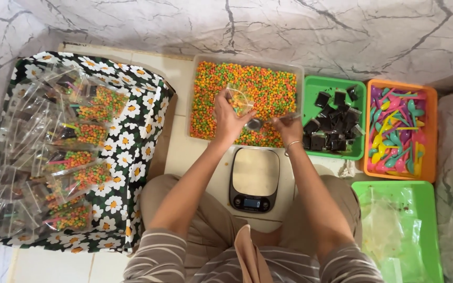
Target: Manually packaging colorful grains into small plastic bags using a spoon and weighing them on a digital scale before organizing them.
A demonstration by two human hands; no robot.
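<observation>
Orange-green pellets (268, 89) still fill the tub; filled packets (74, 157) pile beside me. My left grip (230, 119) pinches a clear bag (241, 99), my right grip (289, 128) clamps the spoon (260, 122), bag hardly filled.

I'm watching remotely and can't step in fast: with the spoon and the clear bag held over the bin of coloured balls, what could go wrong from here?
1. The left hand pinches the small clear bag at one side, so its mouth could sag and the spoon in the right hand could miss it.
2. Spilled pieces would likely fall back into the bin, though some could bounce onto the scale just below.
</observation>
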